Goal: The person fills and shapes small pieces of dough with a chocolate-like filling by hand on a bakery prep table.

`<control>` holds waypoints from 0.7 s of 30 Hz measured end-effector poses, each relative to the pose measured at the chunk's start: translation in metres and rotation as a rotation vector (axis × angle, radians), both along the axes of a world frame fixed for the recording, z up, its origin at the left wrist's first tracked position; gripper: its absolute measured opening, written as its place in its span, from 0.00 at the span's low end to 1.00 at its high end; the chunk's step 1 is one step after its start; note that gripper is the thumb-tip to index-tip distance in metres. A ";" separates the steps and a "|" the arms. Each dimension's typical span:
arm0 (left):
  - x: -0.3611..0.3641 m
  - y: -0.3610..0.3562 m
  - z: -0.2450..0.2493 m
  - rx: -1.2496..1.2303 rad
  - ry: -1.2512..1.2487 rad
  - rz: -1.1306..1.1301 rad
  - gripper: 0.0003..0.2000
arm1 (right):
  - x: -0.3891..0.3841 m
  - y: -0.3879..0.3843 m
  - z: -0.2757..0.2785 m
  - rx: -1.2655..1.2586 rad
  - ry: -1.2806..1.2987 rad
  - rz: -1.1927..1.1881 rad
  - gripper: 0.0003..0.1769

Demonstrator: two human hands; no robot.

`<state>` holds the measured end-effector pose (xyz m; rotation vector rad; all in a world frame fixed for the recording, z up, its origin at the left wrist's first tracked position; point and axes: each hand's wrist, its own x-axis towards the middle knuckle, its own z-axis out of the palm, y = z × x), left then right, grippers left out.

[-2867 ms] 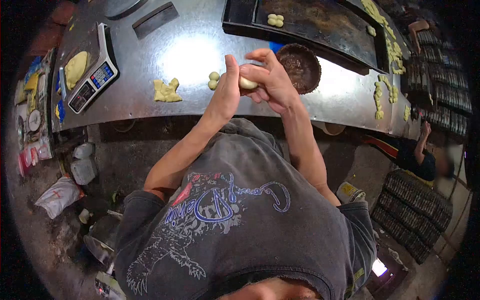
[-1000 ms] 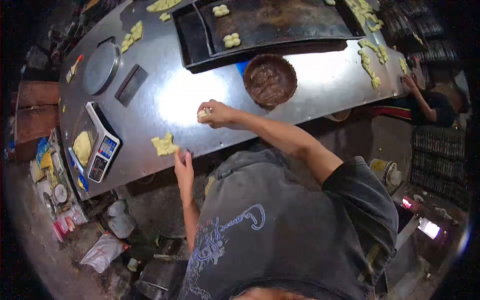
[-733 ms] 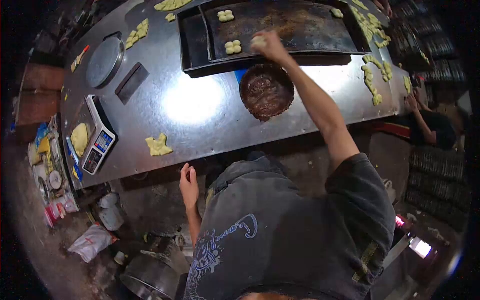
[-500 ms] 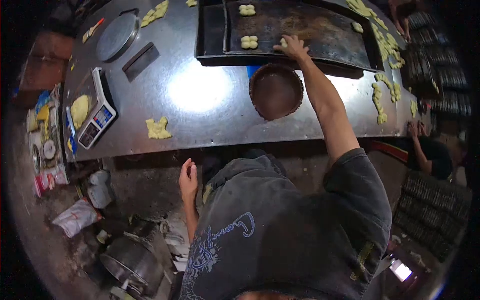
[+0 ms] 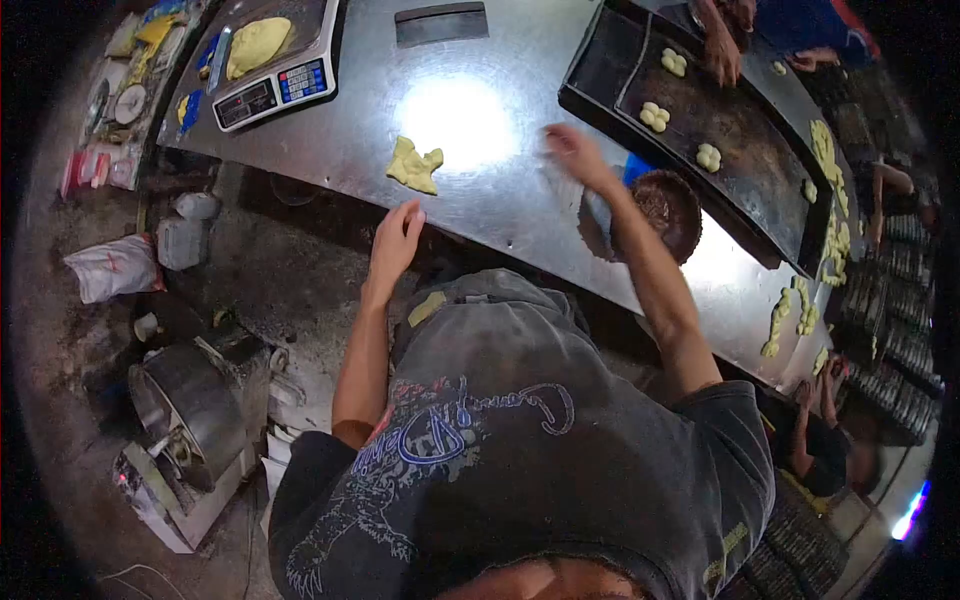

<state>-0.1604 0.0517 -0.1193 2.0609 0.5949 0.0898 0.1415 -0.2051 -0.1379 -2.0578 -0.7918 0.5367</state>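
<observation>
My left hand [image 5: 396,243] is just off the table's front edge, below a flat irregular piece of yellow dough [image 5: 415,166]. Nothing is in it, and its fingers show partly apart. Over the metal table my right hand [image 5: 575,155] is blurred, between the dough piece and the dark tray [image 5: 760,190]; its fingers cannot be made out. My right forearm passes over a round brown pan [image 5: 672,215]. Clusters of dough balls [image 5: 708,157] sit in the tray.
A scale [image 5: 290,88] bearing dough [image 5: 258,46] stands at the upper left, near a flat metal piece [image 5: 441,24]. Another person's hand [image 5: 722,58] reaches over the tray. Dough strips [image 5: 776,322] lie at the right, by another person's hands [image 5: 818,392].
My right hand has left the tray and moved left over the table. My left hand has risen towards the dough piece. The view has turned, and another person's hand now shows over the tray.
</observation>
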 end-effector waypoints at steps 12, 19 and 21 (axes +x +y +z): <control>0.044 0.063 -0.038 0.405 0.043 -0.350 0.23 | -0.092 0.189 -0.044 0.027 -0.180 0.309 0.27; 0.058 0.067 -0.017 0.340 0.151 -0.349 0.19 | -0.063 0.012 -0.027 -0.053 0.305 -0.228 0.13; 0.086 0.054 0.035 0.064 0.365 -0.280 0.18 | -0.074 -0.021 -0.020 0.024 0.295 -0.353 0.14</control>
